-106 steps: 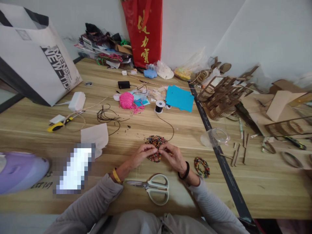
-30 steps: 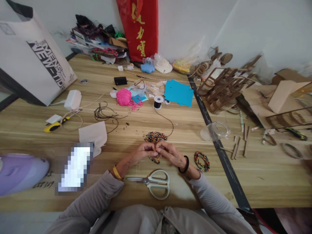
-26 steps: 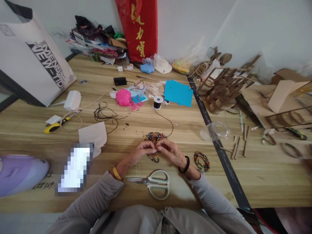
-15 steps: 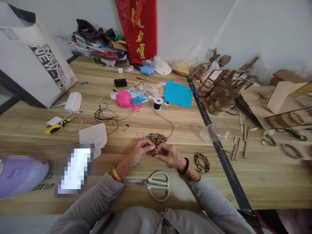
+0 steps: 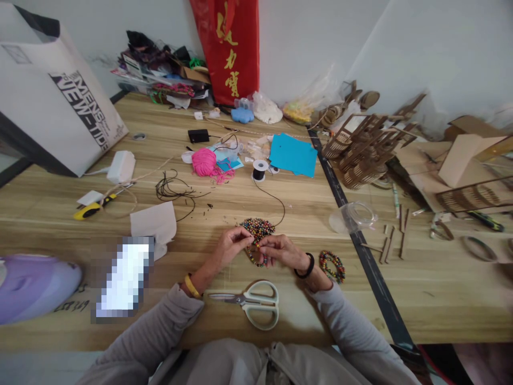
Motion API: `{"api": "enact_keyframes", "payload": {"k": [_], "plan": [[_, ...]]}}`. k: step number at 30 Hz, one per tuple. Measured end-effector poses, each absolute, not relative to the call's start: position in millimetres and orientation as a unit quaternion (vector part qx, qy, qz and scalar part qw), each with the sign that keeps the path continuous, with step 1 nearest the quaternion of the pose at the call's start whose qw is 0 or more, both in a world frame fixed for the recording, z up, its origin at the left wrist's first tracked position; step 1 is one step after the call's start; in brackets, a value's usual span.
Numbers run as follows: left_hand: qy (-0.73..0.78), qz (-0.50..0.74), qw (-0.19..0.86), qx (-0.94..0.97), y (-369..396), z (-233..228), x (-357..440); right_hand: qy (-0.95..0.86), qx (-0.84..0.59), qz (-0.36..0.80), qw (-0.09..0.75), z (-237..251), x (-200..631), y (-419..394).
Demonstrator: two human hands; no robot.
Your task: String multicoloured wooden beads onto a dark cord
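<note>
Together, left hand, right hand, pinching bead strand

— What have the hands got?
— The left hand and right hand meet fingertip to fingertip, pinching a bead strand just below the bead pile.
— And nearby?
— Scissors lie closer to the body, a bracelet just right of the right wrist — a cord runs from the pile to a spool.

soft even daylight, warped edges
</note>
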State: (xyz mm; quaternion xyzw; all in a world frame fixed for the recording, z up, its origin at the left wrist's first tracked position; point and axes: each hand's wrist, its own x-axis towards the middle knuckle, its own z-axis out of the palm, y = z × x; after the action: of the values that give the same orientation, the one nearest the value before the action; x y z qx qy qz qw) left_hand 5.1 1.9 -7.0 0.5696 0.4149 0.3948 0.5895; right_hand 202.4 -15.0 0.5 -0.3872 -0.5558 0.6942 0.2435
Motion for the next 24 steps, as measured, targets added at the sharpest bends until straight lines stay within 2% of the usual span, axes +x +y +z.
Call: {"api": "enact_keyframes", "payload": {"k": [9,14,17,24], "plan": [[0.411,0.360,0.612,0.572,2.0,-8.7,5.1,-0.592,-0.379,0.671,0.236,-0.8,201.0,-19.1],[0.407,0.349,0.635,0.556,0.4,-6.8,4.1,-0.683,-0.415,0.553,0.237,1.3,202.4,-19.3],[0.401,0.344,0.642,0.556,-0.7,-7.1,4.5,-0.710,-0.432,0.488,0.265,4.6,201.2,-19.5],[0.400,0.326,0.648,0.560,-1.1,-10.2,6.6,-0.651,-0.449,0.520,0.324,-0.1,194.6,-22.2]]}}
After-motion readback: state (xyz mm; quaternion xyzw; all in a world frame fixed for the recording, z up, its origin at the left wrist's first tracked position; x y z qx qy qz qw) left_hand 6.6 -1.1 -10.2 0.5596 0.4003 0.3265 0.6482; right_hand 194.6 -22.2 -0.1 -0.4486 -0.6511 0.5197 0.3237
